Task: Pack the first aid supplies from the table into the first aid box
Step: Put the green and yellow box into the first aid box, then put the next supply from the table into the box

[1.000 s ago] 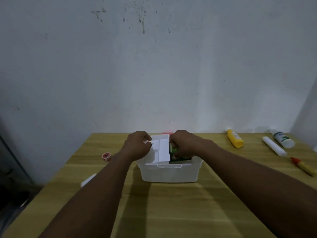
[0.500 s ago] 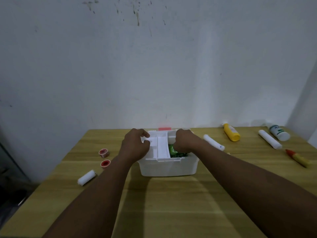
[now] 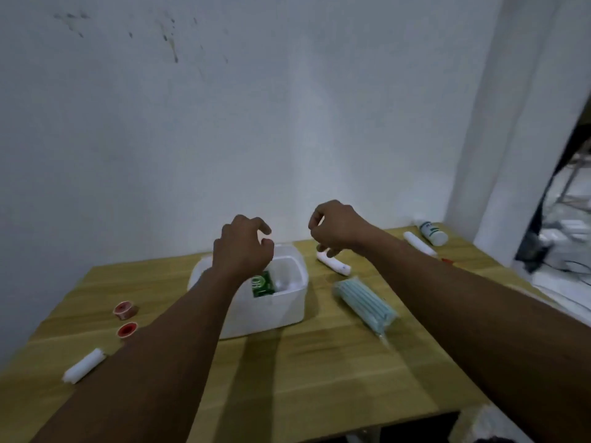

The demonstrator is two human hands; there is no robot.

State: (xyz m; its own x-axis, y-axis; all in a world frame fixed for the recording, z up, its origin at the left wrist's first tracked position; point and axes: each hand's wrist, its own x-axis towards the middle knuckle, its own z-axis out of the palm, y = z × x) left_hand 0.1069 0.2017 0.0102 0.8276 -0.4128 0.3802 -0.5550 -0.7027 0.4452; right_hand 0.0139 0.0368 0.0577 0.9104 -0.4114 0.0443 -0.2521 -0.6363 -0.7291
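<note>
The first aid box (image 3: 271, 310), white plastic, sat open-topped near the middle of the wooden table (image 3: 319, 372), its long axis running roughly left to right, tilted slightly so the right end lay farther back. Inside, a green packet (image 3: 263, 284) stood against the near wall; the rest of the interior was blurred. The left hand (image 3: 244, 247) hovered above the box's left half, fingers loosely curled, thumb and forefinger close, holding nothing visible. The right hand (image 3: 335, 230) was raised beyond the box's right end, fingers curled in; whether it held anything could not be told. Just right of the box a pack of blue face masks (image 3: 364, 300) lay with its long axis from back-left to near-right. A white tube (image 3: 334, 265) lay behind it, partly under the right hand. At the far right corner: a white roll (image 3: 419, 244) and a white bottle (image 3: 433, 233). Left of the box: two red tape rolls (image 3: 125, 310) and a white bandage roll (image 3: 84, 366), pointing near-left to back-right.
</note>
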